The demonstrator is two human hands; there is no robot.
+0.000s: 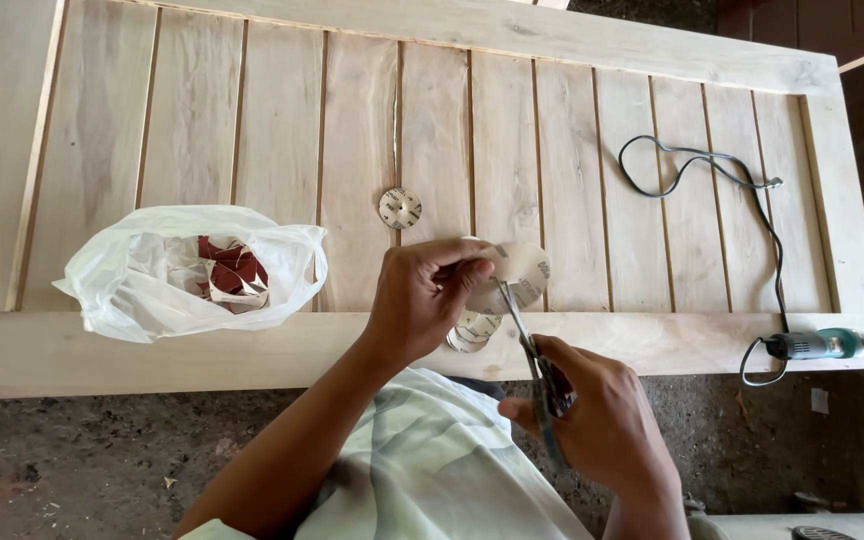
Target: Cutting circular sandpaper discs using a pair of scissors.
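My left hand pinches a round pale sandpaper sheet above the near rail of a wooden door. My right hand grips scissors, whose blades reach up into the sheet's lower edge. Several cut round pieces lie on the rail just beneath the sheet. A small grey perforated disc rests flat on the door slats, apart from both hands.
A white plastic bag holding red and white sandpaper scraps sits on the door at left. A green-bodied power sander lies at the right end with its black cord looped over the slats. Dirt floor lies below the door.
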